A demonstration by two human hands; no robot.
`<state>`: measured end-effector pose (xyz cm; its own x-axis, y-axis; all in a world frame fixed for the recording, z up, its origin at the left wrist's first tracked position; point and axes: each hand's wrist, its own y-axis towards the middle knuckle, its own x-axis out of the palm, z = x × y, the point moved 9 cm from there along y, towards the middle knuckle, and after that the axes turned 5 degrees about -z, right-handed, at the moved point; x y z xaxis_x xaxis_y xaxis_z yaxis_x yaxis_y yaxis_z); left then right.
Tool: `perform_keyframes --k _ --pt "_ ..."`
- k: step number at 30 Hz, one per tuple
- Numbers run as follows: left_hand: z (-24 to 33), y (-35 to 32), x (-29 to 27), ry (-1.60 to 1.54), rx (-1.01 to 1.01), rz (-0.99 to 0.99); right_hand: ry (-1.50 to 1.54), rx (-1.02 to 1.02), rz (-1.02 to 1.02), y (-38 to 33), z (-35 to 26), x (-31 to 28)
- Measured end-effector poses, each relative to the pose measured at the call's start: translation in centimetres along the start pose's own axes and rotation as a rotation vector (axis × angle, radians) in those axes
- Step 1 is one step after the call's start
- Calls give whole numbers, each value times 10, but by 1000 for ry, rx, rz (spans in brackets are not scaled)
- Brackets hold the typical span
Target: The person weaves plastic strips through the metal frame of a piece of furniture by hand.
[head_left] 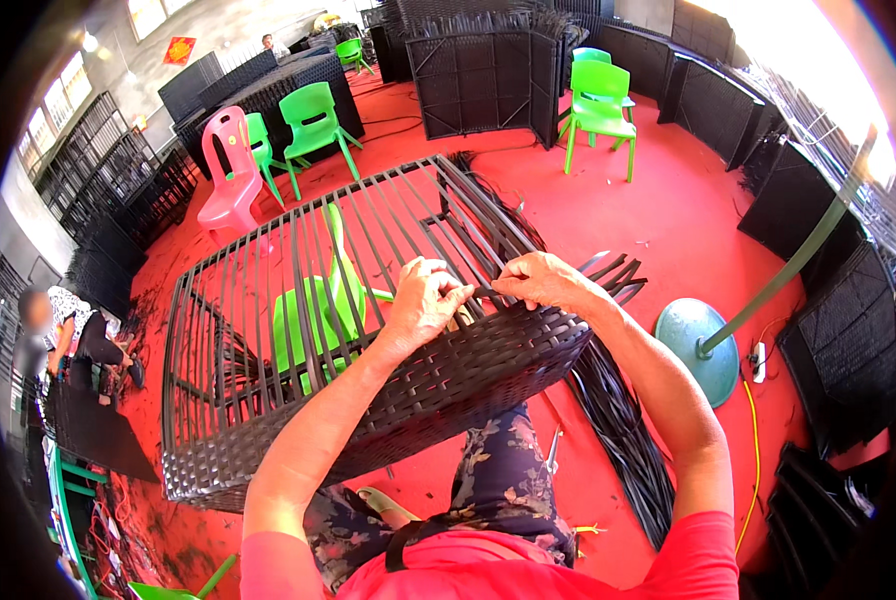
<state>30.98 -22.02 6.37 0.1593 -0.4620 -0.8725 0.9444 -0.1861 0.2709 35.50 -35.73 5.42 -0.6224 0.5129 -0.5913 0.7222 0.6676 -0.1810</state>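
Note:
A wide frame with a woven black wicker edge (428, 390) lies tilted in front of me, above my lap. Long black strips run side by side across it, with gaps between them. Near its right end, a dark flat strip (484, 292) spans the short gap between my hands. My left hand (423, 305) pinches one end of it, fingers curled over the slats. Thumb and fingers of my right hand (548, 282) are closed on the other end, just above the woven edge. Loose strip ends (623, 278) stick out beyond my right wrist.
A thick bundle of black strips (623, 440) trails on the red floor at my right. Beside it stands a round blue-green base (696, 350) with a pole. A green chair (318, 315) shows through the slats. Woven panels (473, 85) stand behind; a person (78, 335) sits far left.

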Motion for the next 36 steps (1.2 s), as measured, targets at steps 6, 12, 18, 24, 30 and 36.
perform_keyframes --k 6,12,18,24,30,36 --pt "-10 -6 15 -2 -54 -132 -274 -139 138 3 -32 11" --pt "-8 -3 10 -624 -182 -231 -156 -172 147 6 -20 10" --pt "-1 -15 -17 -287 -10 114 -77 -318 198 -2 -48 14" --pt "-22 -38 -33 -356 -96 65 10 -157 -40 3 -47 39" --pt "-43 -46 -10 -40 -123 -64 -185 -131 91 4 -66 42" --pt "-39 -48 -1 -7 -135 -156 -365 -225 140 14 -69 58"
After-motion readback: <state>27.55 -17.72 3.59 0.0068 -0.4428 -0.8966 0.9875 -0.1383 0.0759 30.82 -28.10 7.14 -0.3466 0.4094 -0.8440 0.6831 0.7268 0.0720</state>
